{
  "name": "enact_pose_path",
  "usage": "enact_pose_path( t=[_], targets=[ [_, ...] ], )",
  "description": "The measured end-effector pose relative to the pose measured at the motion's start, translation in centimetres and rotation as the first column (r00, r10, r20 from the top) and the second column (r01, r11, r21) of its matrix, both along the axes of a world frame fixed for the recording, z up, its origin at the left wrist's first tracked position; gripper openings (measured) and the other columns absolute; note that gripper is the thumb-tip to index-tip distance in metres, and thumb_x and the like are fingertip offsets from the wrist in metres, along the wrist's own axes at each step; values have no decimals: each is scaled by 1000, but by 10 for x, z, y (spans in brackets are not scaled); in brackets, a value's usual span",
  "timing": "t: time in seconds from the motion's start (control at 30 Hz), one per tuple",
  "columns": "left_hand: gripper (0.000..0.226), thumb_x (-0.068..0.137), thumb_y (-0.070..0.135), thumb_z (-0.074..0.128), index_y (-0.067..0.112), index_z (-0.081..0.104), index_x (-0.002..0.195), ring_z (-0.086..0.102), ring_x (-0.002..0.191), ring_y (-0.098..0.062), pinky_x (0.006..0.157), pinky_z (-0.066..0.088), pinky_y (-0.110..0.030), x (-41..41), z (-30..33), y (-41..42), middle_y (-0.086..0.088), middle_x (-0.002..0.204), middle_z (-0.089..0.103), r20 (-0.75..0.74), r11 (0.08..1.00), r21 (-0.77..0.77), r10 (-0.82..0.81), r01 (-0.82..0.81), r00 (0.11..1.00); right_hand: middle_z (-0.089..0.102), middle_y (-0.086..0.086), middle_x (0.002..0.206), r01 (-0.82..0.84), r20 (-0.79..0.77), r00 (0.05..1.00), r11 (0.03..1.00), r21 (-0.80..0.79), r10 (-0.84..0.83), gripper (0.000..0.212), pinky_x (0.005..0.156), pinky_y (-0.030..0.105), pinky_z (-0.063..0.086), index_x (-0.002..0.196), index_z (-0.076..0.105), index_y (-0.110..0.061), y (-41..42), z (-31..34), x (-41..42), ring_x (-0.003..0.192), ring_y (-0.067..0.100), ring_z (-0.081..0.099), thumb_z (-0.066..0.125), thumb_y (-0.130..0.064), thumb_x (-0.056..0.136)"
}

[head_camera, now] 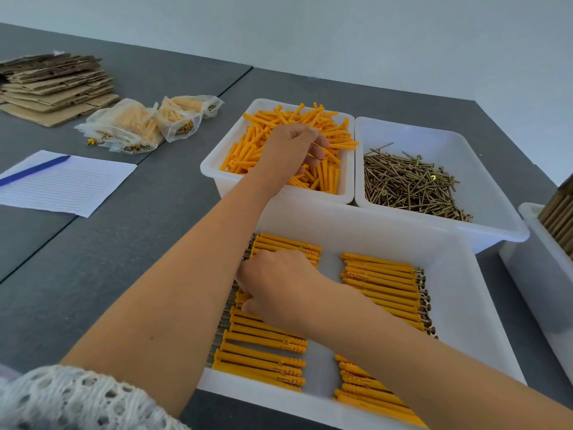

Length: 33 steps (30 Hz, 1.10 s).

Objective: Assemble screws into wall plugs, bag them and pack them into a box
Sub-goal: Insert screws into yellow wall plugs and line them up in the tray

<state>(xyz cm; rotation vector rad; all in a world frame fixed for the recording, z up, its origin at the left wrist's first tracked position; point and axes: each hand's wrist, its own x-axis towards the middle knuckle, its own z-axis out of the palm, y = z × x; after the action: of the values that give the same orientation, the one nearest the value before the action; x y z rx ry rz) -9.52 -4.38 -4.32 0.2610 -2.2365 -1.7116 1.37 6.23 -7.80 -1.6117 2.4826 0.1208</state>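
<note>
Dark grey bench (pixel 130 243) against a plain pale wall. Left hand (pixel 291 150) digs in the bin of loose orange wall plugs (pixel 328 125), fingers curled round a few. Right hand (pixel 279 287) rests on the assembled plugs (pixel 384 283) in the near tray (pixel 465 305), fingers curled, grip unclear. Screws (pixel 409 181) sit just beside.

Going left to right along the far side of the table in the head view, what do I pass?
Stack of flattened brown cardboard → clear plastic bags of yellow plugs → white tub of loose yellow wall plugs → white tub of brass screws.
</note>
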Motion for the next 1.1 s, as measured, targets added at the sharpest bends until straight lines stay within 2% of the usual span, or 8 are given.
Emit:
enact_pose_path(
  t=[0.2,0.33,0.5,0.67,0.83,0.93,1.03,1.1],
  targets=[
    [34,104,24,40,18,72,93,63,63,-2,55,48,-15,-1,-1,-1,6,77,70,0,1000,-17,-11,11,1000,37,-1,66,-7,19,1000,1000,-5,7,38,44,26,24,69,34,-18,1,-1,5,55,16,36,61,-24,96],
    [34,103,23,41,19,72,90,62,60,-1,55,47,-15,-2,-1,-1,8,75,69,-7,999,-32,-14,13,1000,36,-2,67,-5,23,1000,1000,-25,5,19,46,27,28,89,51,-14,-3,-2,6,63,20,45,58,-30,97],
    [34,102,23,41,21,72,88,61,59,1,54,48,-14,-2,-2,0,10,72,69,-14,999,-44,-13,12,1000,34,-2,67,-14,34,999,998,-54,16,26,54,31,37,87,40,-17,-3,-2,6,68,22,49,59,-32,97],
    [34,102,22,41,19,72,89,61,58,1,53,47,-14,-3,-4,-1,9,72,69,-17,999,-50,-13,12,1000,39,-1,71,35,76,997,997,-67,-30,27,56,32,36,86,44,-16,-2,1,4,72,23,49,60,-35,95],
    [34,102,22,41,20,72,88,61,58,0,53,47,-14,-3,-4,-1,9,72,69,-20,998,-66,-17,15,1000,47,2,82,66,138,989,995,-70,-56,31,63,34,43,87,45,-16,-1,1,1,78,25,52,61,-41,94],
    [33,102,22,41,18,72,90,62,61,-1,54,48,-15,-3,-5,-1,7,75,70,-16,997,-74,-24,23,1000,48,1,77,84,199,977,995,-45,-73,34,63,35,45,84,47,-15,1,2,-3,79,25,54,65,-43,91],
    [33,102,21,41,17,72,92,62,62,-2,55,48,-15,-3,-4,-1,6,77,70,-13,996,-85,-23,22,1000,60,6,80,91,241,967,996,-21,-83,37,63,37,48,86,58,-9,5,9,-13,78,25,60,68,-44,88],
    [34,102,21,41,17,72,91,62,62,-2,55,48,-15,-3,-4,0,7,76,70,-15,995,-93,-20,19,1000,64,7,80,104,266,961,989,-102,-73,36,65,37,49,86,64,-8,9,22,-27,75,21,60,67,-44,88]
  ],
)
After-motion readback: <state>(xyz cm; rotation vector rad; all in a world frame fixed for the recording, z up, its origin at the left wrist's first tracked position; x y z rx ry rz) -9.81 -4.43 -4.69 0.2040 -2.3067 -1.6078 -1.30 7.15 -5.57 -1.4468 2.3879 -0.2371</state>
